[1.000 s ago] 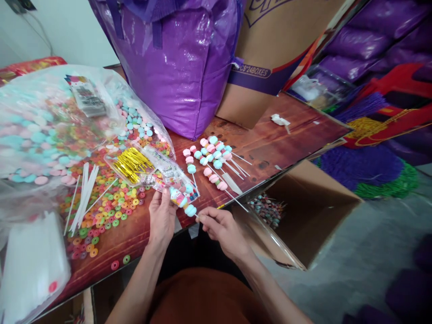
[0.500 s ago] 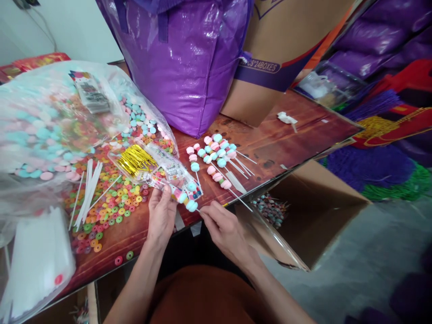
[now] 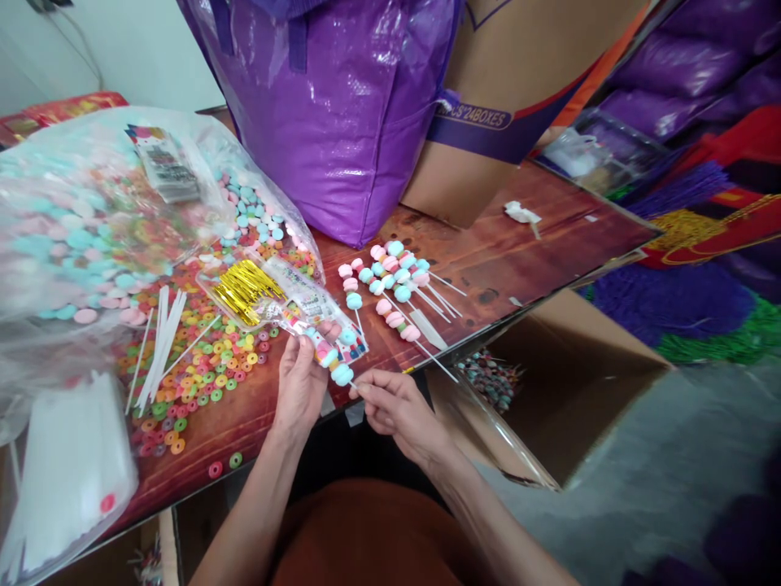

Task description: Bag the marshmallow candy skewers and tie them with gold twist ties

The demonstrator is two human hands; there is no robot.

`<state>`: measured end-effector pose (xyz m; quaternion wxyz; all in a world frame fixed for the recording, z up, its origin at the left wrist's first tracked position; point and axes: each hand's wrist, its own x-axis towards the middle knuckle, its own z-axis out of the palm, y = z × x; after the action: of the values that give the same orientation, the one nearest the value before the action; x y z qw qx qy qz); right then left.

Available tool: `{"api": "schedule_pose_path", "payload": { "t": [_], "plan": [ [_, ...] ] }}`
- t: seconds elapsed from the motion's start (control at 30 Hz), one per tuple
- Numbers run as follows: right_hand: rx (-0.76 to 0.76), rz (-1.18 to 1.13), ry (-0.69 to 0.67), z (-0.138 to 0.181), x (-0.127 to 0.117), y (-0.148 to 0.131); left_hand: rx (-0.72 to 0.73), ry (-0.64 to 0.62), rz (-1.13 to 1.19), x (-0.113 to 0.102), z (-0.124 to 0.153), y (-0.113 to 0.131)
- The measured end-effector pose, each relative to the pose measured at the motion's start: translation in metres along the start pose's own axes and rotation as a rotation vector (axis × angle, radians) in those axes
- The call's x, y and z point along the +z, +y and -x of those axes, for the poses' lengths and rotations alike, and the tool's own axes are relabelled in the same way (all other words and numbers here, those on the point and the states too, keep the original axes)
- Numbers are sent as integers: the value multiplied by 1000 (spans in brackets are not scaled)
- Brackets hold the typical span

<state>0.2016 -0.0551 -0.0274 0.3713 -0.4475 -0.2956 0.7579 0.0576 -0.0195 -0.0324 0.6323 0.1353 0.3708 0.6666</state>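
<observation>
Candy skewer (image 3: 333, 362), loaded with pink, blue and white pieces, is held over the near edge of the table (image 3: 488, 252), partly inside a clear printed sleeve (image 3: 305, 313). Left hand (image 3: 298, 387) is closed around the sleeve and the upper candies, thumb and fingers pinching them from both sides. Right hand (image 3: 390, 407) grips the bare white stick end just below the lowest blue piece, fingertips pinched shut on it. Just beyond the hands lies a row of finished skewers (image 3: 390, 289), sticks pointing toward the table edge. Left of the sleeve sits a packet of gold twist ties (image 3: 241, 289), then loose white sticks (image 3: 157, 342) on a spread of coloured ring candies (image 3: 201, 370). A large clear bag of candies (image 3: 79, 228) lies far left. A purple bag (image 3: 342, 114) stands behind; an open cardboard box (image 3: 549, 382) sits below the table edge to the right.
</observation>
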Motion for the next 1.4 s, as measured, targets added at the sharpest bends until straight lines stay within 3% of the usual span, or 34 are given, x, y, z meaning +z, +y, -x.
{"api": "schedule_pose_path", "payload": {
  "t": [0.1, 0.3, 0.43, 0.53, 0.67, 0.8, 0.97, 1.2, 1.4],
  "plan": [
    [-113, 148, 62, 1, 3, 0, -1, -8, -26, -1, 1, -1],
    [-806, 949, 233, 8, 5, 6, -10, 22, -14, 2, 3, 2],
    [-1016, 1312, 294, 7, 2, 13, 6, 55, 22, 6, 3, 2],
    [-1108, 1409, 285, 7, 2, 16, 32, 81, 26, 10, 5, 0],
    [-1063, 1349, 254, 11, 8, 18, 43, 93, 7, 12, 7, -3],
    [-883, 1027, 194, 11, 14, 19, 2, 87, -18, 9, 8, -2],
    [-800, 801, 127, 5, 11, 18, -93, 7, -74, 7, 9, 0],
    [-607, 584, 231, 2, 10, 11, -153, -130, -127, 8, 12, 3],
    [-882, 741, 279, 0, 20, 19, -245, -134, -126, 11, 21, -4]
  ]
}}
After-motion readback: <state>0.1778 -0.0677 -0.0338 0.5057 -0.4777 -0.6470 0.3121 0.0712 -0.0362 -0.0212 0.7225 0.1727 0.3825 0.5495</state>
